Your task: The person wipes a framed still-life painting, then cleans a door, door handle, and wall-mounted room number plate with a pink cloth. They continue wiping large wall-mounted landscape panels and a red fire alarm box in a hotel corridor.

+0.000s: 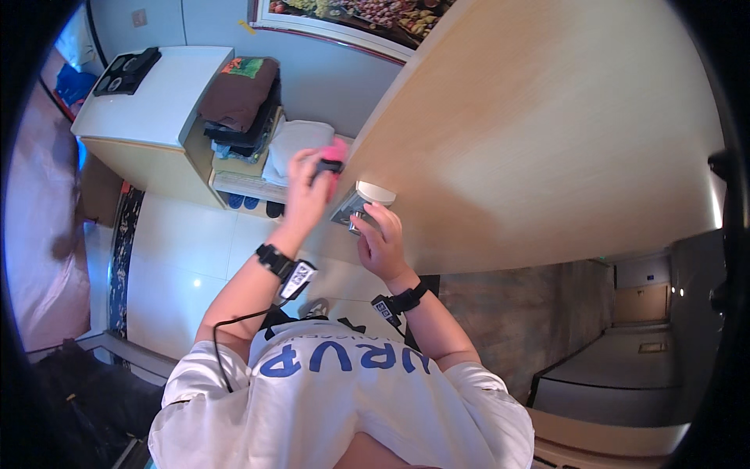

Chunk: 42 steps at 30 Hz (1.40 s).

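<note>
My left hand (307, 190) holds a blurred pink object with a black part (334, 153) beside the edge of a light wooden door (498, 135); what kind of thing it is cannot be told. Lower on the door is a metal lock plate with a pale rounded cover (375, 193). The thumb and fingers of my right hand (382, 241) are around its short metal handle (355, 223). Both wrists wear black bands with small tagged devices, and a cable runs along my left forearm.
Folded clothes (240, 94) and white cloth (302, 143) lie on a low shelf left of the door. Beside them stands a white-topped cabinet (170, 88) with a black tray-like object (126, 73). Slippers (243, 202) sit underneath. A corridor (510, 316) extends at right.
</note>
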Motion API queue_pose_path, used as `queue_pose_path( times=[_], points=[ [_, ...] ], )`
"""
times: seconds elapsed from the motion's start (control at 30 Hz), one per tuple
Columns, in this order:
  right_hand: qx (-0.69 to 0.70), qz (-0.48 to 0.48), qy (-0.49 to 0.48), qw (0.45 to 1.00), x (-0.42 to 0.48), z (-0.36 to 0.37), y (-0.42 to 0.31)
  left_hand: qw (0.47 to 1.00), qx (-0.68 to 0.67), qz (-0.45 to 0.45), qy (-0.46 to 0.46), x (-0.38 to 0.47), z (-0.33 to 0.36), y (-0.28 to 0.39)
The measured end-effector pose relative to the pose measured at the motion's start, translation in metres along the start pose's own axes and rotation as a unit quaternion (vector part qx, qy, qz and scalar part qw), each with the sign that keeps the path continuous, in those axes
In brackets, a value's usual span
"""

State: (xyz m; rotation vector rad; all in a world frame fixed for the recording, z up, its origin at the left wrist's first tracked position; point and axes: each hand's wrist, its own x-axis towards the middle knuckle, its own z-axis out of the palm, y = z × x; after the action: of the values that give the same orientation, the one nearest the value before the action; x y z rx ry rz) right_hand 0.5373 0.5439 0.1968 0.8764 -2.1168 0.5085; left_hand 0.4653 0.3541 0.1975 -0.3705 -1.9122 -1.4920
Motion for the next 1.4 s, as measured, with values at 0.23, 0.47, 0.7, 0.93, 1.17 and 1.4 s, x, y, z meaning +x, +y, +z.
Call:
queue_pose_path(
  times=[0.23, 0.47, 0.7, 0.93, 1.17, 1.4],
  points=[
    [-0.008, 0.048, -0.026, 0.998, -0.03, 0.022, 0.005, 0.999, 0.044, 0.017, -0.007, -0.028, 0.052, -0.022],
    [-0.068, 0.043, -0.053, 0.995, -0.031, 0.013, 0.008, 0.996, 0.062, -0.063, -0.003, -0.058, 0.031, -0.08],
    [-0.118, 0.098, -0.068, 0.986, -0.025, 0.013, -0.005, 0.871, -0.318, -0.373, -0.03, -0.077, 0.075, -0.065],
    [-0.132, 0.087, -0.057, 0.986, -0.027, 0.011, -0.002, 0.852, -0.197, -0.479, -0.081, -0.092, 0.066, -0.08],
    [-0.03, 0.14, 0.037, 0.989, -0.027, 0.008, 0.0, 0.998, -0.053, -0.025, -0.017, -0.068, 0.037, 0.02],
    [-0.056, 0.155, 0.069, 0.984, -0.024, -0.021, 0.002, 0.965, -0.044, 0.236, -0.105, -0.007, 0.053, 0.038]
  ],
)
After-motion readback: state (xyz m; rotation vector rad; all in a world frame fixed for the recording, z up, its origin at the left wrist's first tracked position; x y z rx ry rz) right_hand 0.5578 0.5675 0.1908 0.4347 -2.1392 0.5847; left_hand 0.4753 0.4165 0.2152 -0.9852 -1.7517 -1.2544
